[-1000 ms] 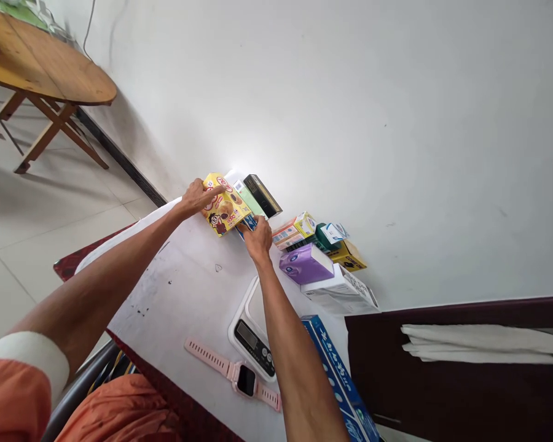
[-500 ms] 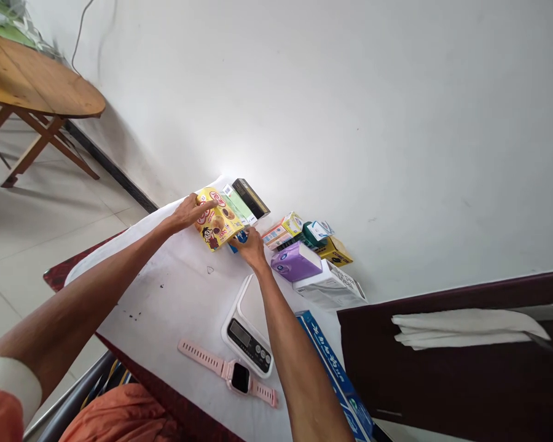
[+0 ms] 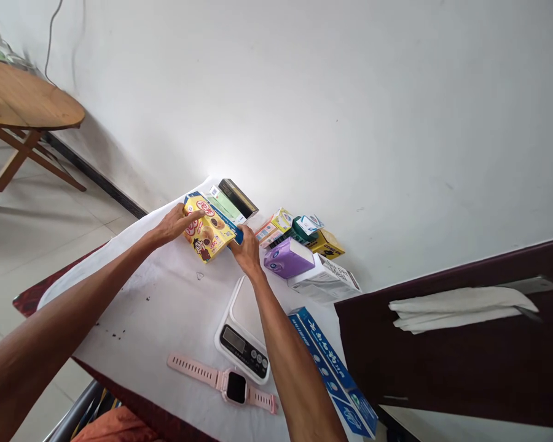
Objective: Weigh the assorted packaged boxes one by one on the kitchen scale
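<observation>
Near the far end of the table, my left hand (image 3: 175, 224) grips a yellow snack box (image 3: 208, 232) with cartoon and ball-shaped snack pictures, thumb across its front. A slim blue box (image 3: 227, 226) shows along the yellow box's back edge. My right hand (image 3: 247, 248) is closed on the blue box's right end; part of that box is hidden behind the yellow one. Just beyond stand a pale green box (image 3: 225, 204) and a black box (image 3: 238, 196). A white digital scale (image 3: 244, 334) lies closer to me, partly under my right forearm.
A pink-strapped watch (image 3: 234, 387) lies at the front. To the right are a purple pack (image 3: 288, 258), a white pack (image 3: 322, 279), a yellow box (image 3: 327, 244) and a long blue carton (image 3: 329, 368). The wall (image 3: 350, 123) borders the table's far side.
The blue box has come up along the back of the yellow box, with more of its edge showing. My right hand still holds its end. The whole view has shifted slightly.
</observation>
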### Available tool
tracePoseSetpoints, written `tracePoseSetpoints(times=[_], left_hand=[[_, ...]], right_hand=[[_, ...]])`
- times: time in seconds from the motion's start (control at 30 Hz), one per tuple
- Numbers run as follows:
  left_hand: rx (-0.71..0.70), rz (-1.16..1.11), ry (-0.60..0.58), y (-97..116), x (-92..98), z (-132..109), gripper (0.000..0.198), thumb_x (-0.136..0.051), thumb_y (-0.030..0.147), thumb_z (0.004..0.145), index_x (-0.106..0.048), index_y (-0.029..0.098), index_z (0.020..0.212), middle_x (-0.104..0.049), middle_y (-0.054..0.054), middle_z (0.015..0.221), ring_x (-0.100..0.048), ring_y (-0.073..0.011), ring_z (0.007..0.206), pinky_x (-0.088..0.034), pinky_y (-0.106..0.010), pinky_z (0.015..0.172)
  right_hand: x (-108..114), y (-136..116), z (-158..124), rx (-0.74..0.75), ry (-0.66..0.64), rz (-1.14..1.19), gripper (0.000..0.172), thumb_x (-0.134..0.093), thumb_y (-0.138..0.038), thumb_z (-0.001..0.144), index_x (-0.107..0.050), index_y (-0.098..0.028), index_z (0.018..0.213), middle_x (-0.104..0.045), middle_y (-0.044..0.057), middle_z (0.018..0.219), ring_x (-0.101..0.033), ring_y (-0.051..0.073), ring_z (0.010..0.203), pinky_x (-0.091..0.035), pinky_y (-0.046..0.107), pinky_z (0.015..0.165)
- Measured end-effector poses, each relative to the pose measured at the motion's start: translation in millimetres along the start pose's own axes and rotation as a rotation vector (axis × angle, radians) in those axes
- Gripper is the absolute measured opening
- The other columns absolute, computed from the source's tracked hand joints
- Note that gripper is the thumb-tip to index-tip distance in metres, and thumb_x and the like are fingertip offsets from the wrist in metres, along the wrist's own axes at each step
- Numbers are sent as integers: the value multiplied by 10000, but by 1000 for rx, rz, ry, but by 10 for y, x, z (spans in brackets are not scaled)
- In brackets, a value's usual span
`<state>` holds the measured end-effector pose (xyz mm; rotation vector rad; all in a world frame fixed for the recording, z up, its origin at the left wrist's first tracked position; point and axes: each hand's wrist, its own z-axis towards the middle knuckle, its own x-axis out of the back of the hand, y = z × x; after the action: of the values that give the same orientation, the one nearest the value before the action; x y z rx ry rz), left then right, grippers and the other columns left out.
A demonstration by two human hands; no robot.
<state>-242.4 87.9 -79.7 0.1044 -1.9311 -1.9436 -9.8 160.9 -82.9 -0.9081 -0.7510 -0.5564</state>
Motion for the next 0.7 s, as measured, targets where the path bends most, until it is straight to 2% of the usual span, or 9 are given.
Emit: tracePoseSetpoints(times=[0.17,0.37,0.57,0.7], left_hand=[[-1,1,7,-4,13,-90,544,-633,706,776,-638,193,958,-700,-93,1041,-651,-333,1010,-493,-411,831],[-46,-154,-172,41,118,-196,579,-673,657,809,-678,264,1234,-714,-56,1283,-621,-334,1232,-479,-446,1062],[-24,-156,-315,82,267,-175,609,-703,647,793,-691,317,1306,-717,-24,1325,-592,-364,1317,-462,-466,1140],[-18,-111,-310,88,304,-151,516,-723,621,789,-737,344,1225,-732,10,1299,-606,-351,1306,-480,-431,1134]], right_hand=[[354,-5,110,33,89,53,469,-698,-356,776,-625,-169,1199,-681,149,1233,-624,302,1148,-477,460,1027],[700,-2,329,-6,227,154,493,-696,-429,783,-636,-183,1206,-688,125,1209,-632,299,1098,-522,487,964],[744,61,327,-32,184,218,493,-690,-449,780,-648,-178,1190,-699,127,1202,-643,302,1108,-517,480,967],[611,102,310,9,124,173,465,-712,-392,757,-650,-186,1169,-706,127,1197,-645,300,1106,-497,469,990]])
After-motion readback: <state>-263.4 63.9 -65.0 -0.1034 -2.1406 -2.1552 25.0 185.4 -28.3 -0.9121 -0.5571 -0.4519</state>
